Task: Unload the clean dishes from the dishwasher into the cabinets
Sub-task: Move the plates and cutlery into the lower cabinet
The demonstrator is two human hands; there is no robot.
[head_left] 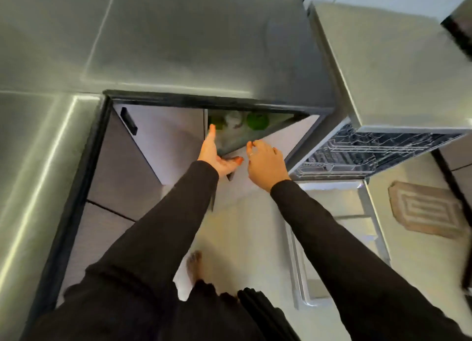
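Head view, looking straight down over a steel counter (178, 46) at a person leaning toward the low cabinets beneath it. Both arms are out in dark sleeves (158, 225). One cabinet door (270, 146) stands ajar, and through the gap you can make out a green round thing (257, 120) and something pale (233, 119) inside, too blurred to name. The left hand (217, 154) is at the opening, palm turned up, fingers straight, fingertip reaching toward the cabinet's inner edge, thumb out to the side near the door's lower edge; it is released, grasping nothing that I can see. The right hand (265, 161) hovers just beside it over the face of the door, fingers loosely curled, a ring on one finger, nails painted orange-red; nothing is gripped there either.

Off to the right, the dishwasher (370, 151) is open, its wire rack (357, 149) pulled out under the counter edge and its door (332, 225) folded down flat over the pale floor (242, 225). What sits in the rack I cannot tell, it is all dark wire and blur. To the left of the open cabinet, a closed door with a black handle (129, 120). A bare foot (194, 266) stands on the floor between the arms, and a beige mat (426, 207) lies beyond the dishwasher door
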